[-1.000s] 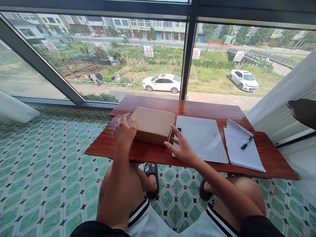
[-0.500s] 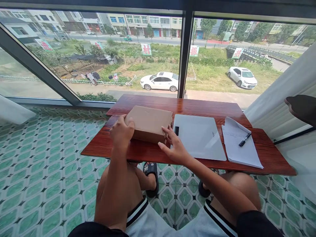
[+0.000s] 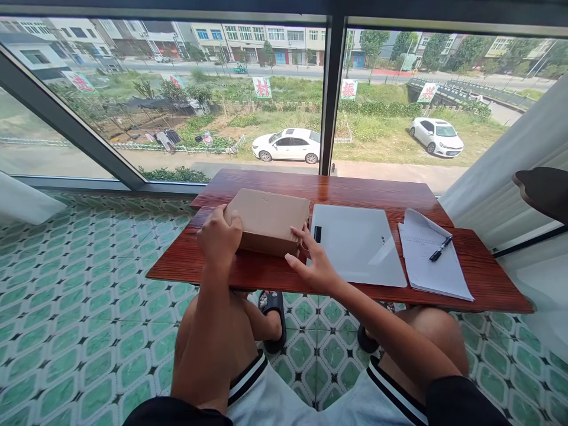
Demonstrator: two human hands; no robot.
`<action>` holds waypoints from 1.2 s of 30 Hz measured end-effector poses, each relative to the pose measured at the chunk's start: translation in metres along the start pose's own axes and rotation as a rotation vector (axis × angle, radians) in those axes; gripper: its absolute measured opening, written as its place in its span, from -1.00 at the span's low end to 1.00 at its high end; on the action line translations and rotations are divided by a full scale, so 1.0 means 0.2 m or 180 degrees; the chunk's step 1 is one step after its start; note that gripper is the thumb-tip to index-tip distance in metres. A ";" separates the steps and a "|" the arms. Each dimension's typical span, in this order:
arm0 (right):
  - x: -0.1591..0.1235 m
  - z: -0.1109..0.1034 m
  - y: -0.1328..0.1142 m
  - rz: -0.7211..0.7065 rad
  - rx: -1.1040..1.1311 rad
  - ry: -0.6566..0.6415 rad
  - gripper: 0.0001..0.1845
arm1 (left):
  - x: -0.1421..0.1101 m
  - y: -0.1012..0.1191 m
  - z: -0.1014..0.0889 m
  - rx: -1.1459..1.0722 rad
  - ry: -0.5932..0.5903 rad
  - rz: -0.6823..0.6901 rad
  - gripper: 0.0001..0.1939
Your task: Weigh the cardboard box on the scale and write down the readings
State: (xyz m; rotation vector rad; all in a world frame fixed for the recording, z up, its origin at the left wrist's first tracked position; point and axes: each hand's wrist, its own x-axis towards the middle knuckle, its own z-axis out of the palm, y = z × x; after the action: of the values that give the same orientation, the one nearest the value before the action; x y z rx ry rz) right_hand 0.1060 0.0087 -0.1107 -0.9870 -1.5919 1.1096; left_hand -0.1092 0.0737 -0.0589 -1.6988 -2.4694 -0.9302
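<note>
A closed brown cardboard box (image 3: 268, 216) lies flat on the dark red wooden table (image 3: 186, 260). My left hand (image 3: 220, 234) grips its left end, thumb resting on the top near the front corner and the other fingers around the side. At the opposite end, my right hand (image 3: 313, 257) has its fingertips on the box's right edge, with the thumb stretched toward the lower front corner. Part of the right end is hidden behind these fingers. Just right of the box sits a closed silver laptop (image 3: 355, 245).
A paper pad (image 3: 430, 266) with a curled top sheet lies right of the laptop, and a black pen (image 3: 441, 248) rests on it. Large windows (image 3: 275, 65) stand behind the table. A dark rounded piece (image 3: 544, 192) juts in at the right, by the white curtain (image 3: 492, 160).
Both hands keep their places on the box, and the box stays where it was. Only a very slight shift of the whole view shows.
</note>
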 end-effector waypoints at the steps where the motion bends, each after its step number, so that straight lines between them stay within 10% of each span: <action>1: 0.00 0.00 -0.01 0.0015 0.0013 0.0004 -0.25 | 0.00 0.00 0.00 -0.0001 0.0025 0.0006 -0.44; 23: 0.01 -0.11 -0.15 -0.0371 -0.0177 0.0463 -0.50 | -0.05 0.03 0.00 -0.0607 0.0963 0.0522 -0.49; 36: 0.02 -0.32 -0.19 -0.0697 -0.0653 0.1139 -0.54 | -0.20 0.18 -0.04 -0.1342 0.0753 0.1107 -0.55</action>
State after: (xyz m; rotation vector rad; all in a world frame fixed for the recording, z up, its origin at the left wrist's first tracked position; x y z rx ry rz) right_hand 0.1636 0.0158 -0.0620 -1.0489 -1.4937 0.5903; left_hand -0.0649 0.0454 -0.0486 -1.9038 -1.8410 -1.5693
